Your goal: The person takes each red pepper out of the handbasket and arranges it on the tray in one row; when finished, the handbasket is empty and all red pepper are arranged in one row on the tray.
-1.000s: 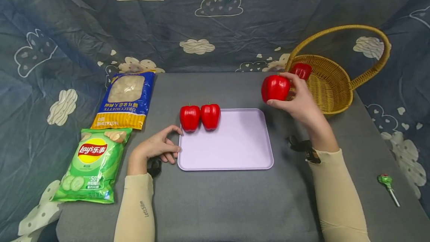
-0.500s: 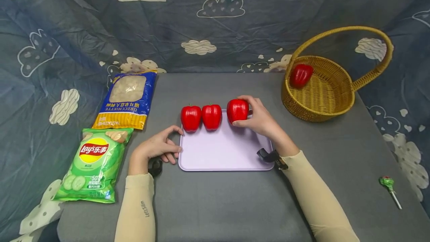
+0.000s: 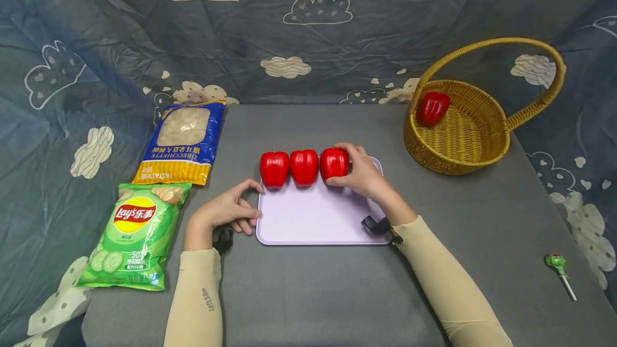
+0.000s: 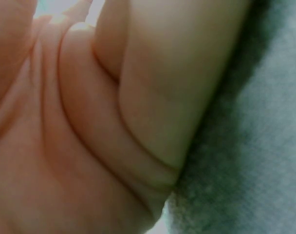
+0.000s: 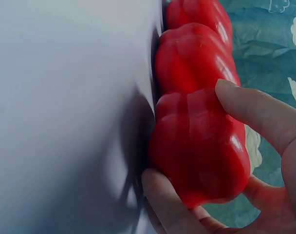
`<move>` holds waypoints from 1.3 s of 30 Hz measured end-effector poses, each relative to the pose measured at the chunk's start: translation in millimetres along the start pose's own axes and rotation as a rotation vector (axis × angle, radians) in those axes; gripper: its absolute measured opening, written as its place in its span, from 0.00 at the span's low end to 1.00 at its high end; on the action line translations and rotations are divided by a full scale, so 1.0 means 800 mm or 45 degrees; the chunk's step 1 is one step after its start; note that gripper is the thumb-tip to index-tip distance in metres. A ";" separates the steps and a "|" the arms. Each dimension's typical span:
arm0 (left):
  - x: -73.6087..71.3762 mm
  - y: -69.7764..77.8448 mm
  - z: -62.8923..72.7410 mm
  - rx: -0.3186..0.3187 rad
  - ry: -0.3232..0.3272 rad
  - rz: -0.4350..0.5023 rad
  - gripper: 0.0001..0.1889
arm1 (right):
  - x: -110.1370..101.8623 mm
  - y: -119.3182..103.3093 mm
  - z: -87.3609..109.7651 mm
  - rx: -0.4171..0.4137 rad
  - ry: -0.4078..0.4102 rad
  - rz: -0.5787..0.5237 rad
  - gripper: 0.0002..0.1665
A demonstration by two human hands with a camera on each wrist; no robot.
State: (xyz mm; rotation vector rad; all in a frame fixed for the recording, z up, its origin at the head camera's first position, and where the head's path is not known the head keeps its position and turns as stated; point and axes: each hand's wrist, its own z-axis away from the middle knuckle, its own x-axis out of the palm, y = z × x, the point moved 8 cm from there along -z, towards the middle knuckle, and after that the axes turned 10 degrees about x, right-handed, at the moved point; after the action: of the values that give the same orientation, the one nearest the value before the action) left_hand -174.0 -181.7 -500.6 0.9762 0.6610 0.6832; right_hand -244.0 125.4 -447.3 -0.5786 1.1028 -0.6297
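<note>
On the grey counter (image 3: 308, 296), a wicker basket (image 3: 431, 157) stands right of and beyond the lilac tray (image 3: 313, 224). A green crisp bag (image 3: 137, 234) and a blue pasta bag (image 3: 180, 141) lie left of the tray. My left hand (image 3: 226, 208), thumb and forefinger spread, touches the tray's left edge. My right hand (image 3: 363, 175) pinches a red pepper (image 3: 332, 167) at the tray's far side, well apart from my left, just beside two standing peppers (image 3: 303, 167). A lollipop (image 3: 556, 264) lies well right of the tray.
</note>
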 end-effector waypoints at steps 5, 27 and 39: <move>0.000 0.002 -0.001 0.008 -0.004 0.004 0.30 | 0.002 0.001 0.000 0.003 0.012 0.001 0.51; 0.000 0.001 -0.001 0.001 -0.001 -0.004 0.31 | 0.004 0.001 0.005 0.044 0.009 0.024 0.59; 0.001 0.000 0.000 -0.005 0.000 -0.001 0.32 | -0.064 -0.008 0.034 -0.030 0.058 -0.097 0.61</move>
State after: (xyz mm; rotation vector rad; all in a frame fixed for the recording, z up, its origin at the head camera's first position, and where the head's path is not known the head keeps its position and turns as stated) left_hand -173.5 -181.1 -500.7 0.9722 0.6596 0.6834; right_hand -236.0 160.9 -401.3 -0.6315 1.1363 -0.6995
